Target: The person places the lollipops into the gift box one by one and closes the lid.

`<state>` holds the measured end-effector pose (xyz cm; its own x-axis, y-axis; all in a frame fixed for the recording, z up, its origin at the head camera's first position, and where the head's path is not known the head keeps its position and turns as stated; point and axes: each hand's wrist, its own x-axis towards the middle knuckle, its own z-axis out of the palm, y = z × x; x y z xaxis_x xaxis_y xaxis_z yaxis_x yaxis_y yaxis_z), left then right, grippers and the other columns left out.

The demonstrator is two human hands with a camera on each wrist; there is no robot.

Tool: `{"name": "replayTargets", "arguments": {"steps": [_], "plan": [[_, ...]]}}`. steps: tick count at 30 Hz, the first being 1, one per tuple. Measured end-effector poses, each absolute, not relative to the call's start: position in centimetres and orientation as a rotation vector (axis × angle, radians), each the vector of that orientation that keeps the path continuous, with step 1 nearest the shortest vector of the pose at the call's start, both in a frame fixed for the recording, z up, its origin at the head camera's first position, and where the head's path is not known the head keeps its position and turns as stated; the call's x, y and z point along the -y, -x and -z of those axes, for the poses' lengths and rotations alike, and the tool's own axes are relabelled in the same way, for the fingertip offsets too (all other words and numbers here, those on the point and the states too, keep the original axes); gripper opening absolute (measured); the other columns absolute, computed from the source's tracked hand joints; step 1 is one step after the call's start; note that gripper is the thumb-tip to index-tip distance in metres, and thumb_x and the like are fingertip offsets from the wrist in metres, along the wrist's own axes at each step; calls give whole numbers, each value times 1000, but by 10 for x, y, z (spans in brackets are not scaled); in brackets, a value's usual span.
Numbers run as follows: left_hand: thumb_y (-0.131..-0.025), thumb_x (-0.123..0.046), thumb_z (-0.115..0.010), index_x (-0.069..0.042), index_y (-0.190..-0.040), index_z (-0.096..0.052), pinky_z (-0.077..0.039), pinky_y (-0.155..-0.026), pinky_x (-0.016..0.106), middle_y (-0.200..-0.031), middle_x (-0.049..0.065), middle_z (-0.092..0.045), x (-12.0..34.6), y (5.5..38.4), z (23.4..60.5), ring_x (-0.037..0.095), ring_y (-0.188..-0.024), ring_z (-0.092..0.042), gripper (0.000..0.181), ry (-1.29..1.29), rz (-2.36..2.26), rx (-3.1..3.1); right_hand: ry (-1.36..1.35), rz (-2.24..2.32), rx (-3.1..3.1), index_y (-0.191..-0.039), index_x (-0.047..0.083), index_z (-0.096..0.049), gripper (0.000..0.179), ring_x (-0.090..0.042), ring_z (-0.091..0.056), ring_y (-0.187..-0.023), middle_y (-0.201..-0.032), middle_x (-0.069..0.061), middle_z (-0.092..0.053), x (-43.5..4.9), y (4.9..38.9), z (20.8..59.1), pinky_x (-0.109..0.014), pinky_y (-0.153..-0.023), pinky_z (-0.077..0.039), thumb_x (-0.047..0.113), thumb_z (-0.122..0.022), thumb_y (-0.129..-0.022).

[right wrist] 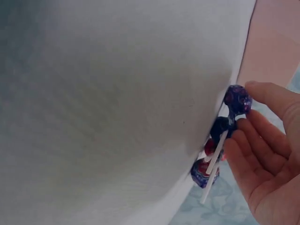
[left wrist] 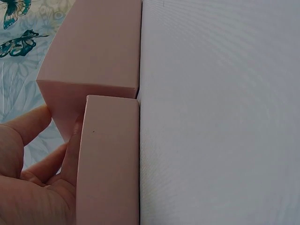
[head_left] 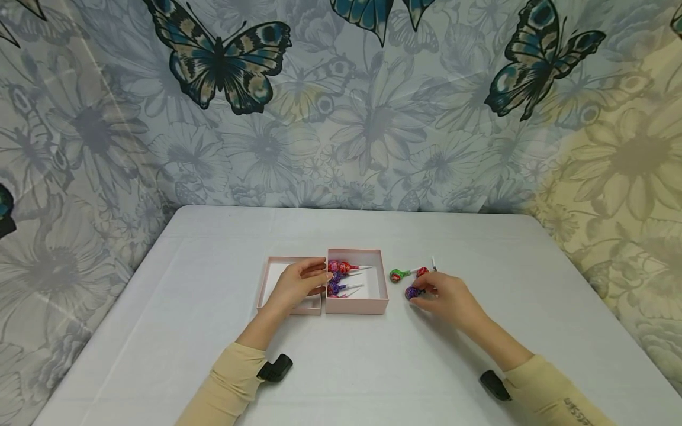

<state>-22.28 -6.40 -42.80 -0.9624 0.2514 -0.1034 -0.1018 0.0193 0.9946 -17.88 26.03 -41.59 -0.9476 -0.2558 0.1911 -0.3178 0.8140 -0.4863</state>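
Observation:
A pink box holds several wrapped lollipops, red and purple with white sticks. My left hand is at its left wall, thumb over the rim and other fingers against the outside, pinching the wall. In the left wrist view these fingers reach behind the shallow pink lid. To the right of the box, my right hand pinches a purple lollipop by its round head, between thumb and fingertips. Close by lie a green lollipop and a red lollipop.
The lid lies with its hollow side up, left of the box and right against it. A white cloth covers the table. Behind stands a butterfly-patterned curtain. Each wrist carries a black camera.

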Motion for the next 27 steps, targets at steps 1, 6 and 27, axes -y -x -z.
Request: {"name": "replayTargets", "arguments": {"steps": [1, 6, 27], "plan": [[-90, -11, -71, 3, -136, -53, -58, -85, 38, -132, 22, -57, 64, 223, 428, 30, -113, -61, 50, -161, -2036, -2044, -468, -769, 2884, -98, 10, -72, 23, -17, -60, -83, -90, 3, -66, -259, 179, 416, -35, -73, -56, 13, -83, -78], [-91, -11, -70, 3, -135, -53, -58, -84, 39, -131, 23, -57, 64, 222, 428, 30, -112, -62, 50, -167, -2042, -2045, -525, -630, 2874, -96, 12, -71, 23, -16, -59, -82, -89, 4, -65, -256, 181, 416, -35, -72, -53, 12, -83, -77], [-91, -5, -68, 4, -135, -53, -58, -83, 37, -130, 24, -57, 63, 224, 429, 31, -111, -62, 48, -158, -2052, -2027, -393, -1032, 2767, -97, 10, -71, 21, -13, -66, -81, -87, 3, -71, -254, 181, 405, -26, -74, -59, 18, -82, -80]]}}
